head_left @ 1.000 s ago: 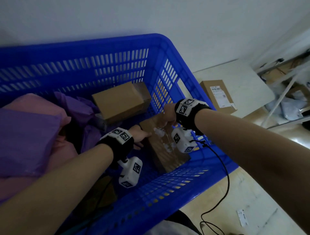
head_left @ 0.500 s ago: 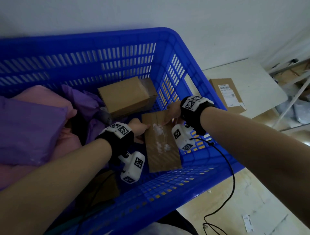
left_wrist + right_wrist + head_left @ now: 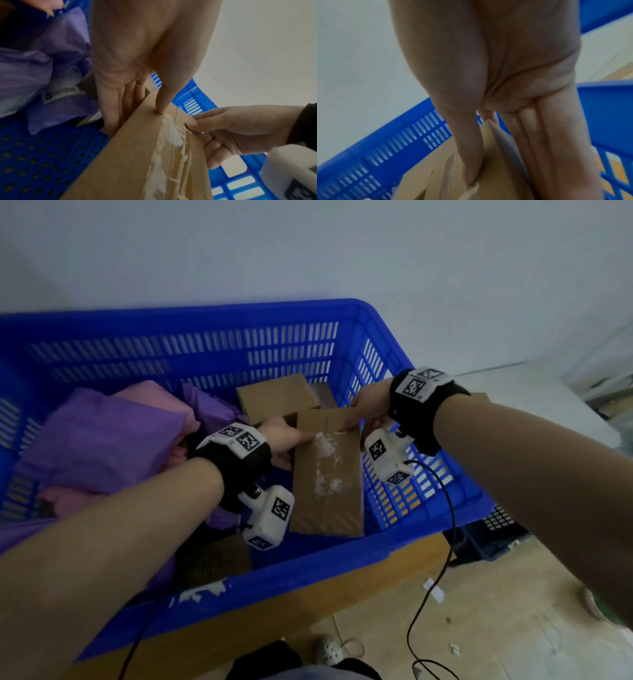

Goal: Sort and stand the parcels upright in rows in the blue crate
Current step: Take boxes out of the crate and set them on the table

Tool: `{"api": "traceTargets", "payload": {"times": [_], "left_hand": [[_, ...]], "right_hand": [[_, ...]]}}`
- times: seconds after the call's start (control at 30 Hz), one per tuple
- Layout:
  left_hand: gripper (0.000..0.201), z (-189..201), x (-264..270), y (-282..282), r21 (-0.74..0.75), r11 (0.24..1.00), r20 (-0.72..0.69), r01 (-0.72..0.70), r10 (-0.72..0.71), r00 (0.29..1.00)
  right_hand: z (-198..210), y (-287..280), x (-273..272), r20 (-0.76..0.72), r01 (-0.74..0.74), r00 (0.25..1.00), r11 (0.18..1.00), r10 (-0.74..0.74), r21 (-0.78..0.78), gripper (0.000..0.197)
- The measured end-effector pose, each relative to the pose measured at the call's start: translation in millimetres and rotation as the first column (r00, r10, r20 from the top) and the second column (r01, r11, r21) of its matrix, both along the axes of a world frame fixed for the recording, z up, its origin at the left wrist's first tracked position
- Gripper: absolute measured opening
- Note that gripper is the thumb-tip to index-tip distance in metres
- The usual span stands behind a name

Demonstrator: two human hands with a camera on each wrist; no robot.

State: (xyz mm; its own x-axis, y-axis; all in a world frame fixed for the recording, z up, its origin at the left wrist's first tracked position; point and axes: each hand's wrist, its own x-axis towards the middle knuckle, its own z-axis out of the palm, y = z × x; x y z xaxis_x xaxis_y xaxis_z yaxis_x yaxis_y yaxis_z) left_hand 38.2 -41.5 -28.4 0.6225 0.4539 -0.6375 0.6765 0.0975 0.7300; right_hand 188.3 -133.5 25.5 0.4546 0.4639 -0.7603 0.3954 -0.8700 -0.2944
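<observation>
A flat brown cardboard parcel with torn white label scraps stands tilted in the right end of the blue crate. My left hand grips its upper left edge, thumb on the face and fingers behind. My right hand pinches its top right corner, thumb in front, fingers behind. In the left wrist view the parcel shows both hands on its top. A second cardboard box lies behind it against the far wall.
Purple and pink poly mailers fill the crate's left half. The crate sits on a wooden surface. A white table stands to the right, and a cable hangs from the right wrist camera over the littered floor.
Both hands have raised the flat cardboard parcel from lying low at the crate's right end toward upright. The view has shifted downward and back.
</observation>
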Motion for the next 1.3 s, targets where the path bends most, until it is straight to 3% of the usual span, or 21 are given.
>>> {"api": "traceTargets", "payload": {"times": [0.13,0.3,0.4,0.47,0.57,0.67,0.7,0.8,0.87,0.93,1.07,1.2,1.3], "left_hand": [[0.049,28,-9,-7,0.069,0.998,0.029,0.008,-0.01,1.0],[0.05,62,-17,-13,0.232,0.966,-0.031,0.11,-0.105,0.994],[0.066,77,-19,-17,0.274,0.941,-0.09,0.2,-0.182,0.979],[0.062,86,-18,-21,0.297,0.926,-0.115,0.231,-0.205,0.972],[0.04,101,-20,-32,0.329,0.92,-0.1,0.213,-0.19,0.977],[0.038,108,-21,-38,0.343,0.918,-0.065,0.199,-0.189,0.98],[0.043,109,-21,-39,0.338,0.919,-0.055,0.201,-0.194,0.979],[0.09,106,-20,-34,0.337,0.932,0.027,0.134,-0.152,0.988],[0.107,95,-18,-18,0.355,0.932,0.086,0.067,-0.104,0.991],[0.102,100,-24,-9,0.351,0.937,0.132,-0.006,-0.043,0.99],[0.062,125,-45,-1,0.278,0.957,0.26,-0.086,0.011,0.966],[0.054,138,-53,19,0.218,0.966,0.366,-0.14,0.052,0.929],[0.066,147,-53,37,0.143,0.976,0.446,-0.162,0.083,0.891]], "right_hand": [[23,-13,-11,-0.017,0.008,1.0,0.996,-0.007,0.089,0.053],[56,-24,-17,0.008,0.017,1.0,0.99,-0.018,0.141,0.041],[74,-28,-20,0.036,0.015,0.999,0.983,-0.022,0.185,0.036],[81,-29,-21,0.036,0.029,0.999,0.975,-0.038,0.22,0.033],[90,-30,-25,0.014,0.094,0.995,0.944,-0.104,0.316,0.029],[104,-31,-31,-0.027,0.138,0.99,0.904,-0.139,0.406,0.027],[108,-31,-33,-0.048,0.154,0.988,0.891,-0.148,0.426,0.026],[118,-32,-37,-0.093,0.159,0.987,0.868,-0.131,0.47,0.029],[124,-34,-42,-0.147,0.184,0.981,0.84,-0.125,0.51,0.035],[128,-36,-47,-0.181,0.182,0.979,0.797,-0.092,0.576,0.039],[128,-38,-46,-0.147,0.182,0.983,0.668,-0.109,0.721,0.048],[123,-36,-38,0.022,0.099,0.983,0.622,-0.183,0.777,0.054],[117,-35,-35,0.015,0.116,0.979,0.612,-0.205,0.782,0.066]]}}
